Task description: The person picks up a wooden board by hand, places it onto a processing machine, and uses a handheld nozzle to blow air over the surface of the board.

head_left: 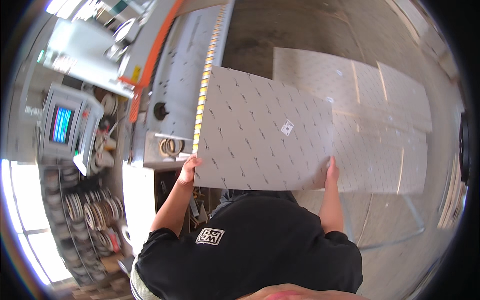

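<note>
A large light-grey panel (250, 135), covered in rows of small dark print and bearing a white square label (287, 127), is held flat in front of my body. My left hand (189, 170) grips its near left corner, with the thumb on top and the other fingers hidden beneath. At the near right edge, my right hand (332, 172) clasps the panel from the side. The panel's left edge lies along the yellow-and-white roller strip (202, 97) of a machine; whether it rests on the rollers I cannot tell.
Left stands the long machine with a grey bed (177, 75) and an orange guard (155, 47). A control box with a lit screen (62, 124) is beyond it. Rolls of edging tape (92, 215) fill a rack at lower left. More printed panels (380, 120) lie on the right.
</note>
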`<move>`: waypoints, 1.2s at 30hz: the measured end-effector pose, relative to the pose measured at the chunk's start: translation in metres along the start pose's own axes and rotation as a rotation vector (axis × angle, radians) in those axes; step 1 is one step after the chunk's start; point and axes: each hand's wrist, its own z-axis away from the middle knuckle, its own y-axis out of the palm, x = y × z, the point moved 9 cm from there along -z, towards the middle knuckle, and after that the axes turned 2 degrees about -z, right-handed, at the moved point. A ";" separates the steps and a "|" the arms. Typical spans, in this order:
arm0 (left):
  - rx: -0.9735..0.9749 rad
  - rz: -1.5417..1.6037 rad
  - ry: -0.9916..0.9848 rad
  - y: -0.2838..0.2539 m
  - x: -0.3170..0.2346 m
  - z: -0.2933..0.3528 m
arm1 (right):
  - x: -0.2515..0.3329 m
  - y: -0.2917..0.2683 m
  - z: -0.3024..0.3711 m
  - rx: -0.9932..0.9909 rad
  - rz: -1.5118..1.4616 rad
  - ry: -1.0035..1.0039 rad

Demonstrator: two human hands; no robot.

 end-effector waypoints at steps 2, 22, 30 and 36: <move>-0.162 0.226 0.126 -0.027 0.000 0.044 | 0.020 0.048 0.037 0.050 -0.062 0.014; -0.879 0.883 0.728 -0.330 0.052 0.208 | 0.025 0.334 0.262 0.279 -0.073 -0.033; -0.816 0.040 0.181 -0.250 0.074 0.140 | -0.027 0.409 0.328 0.779 0.332 -0.175; -0.970 0.119 0.230 -0.286 0.057 0.139 | -0.012 0.446 0.358 0.780 0.905 -0.605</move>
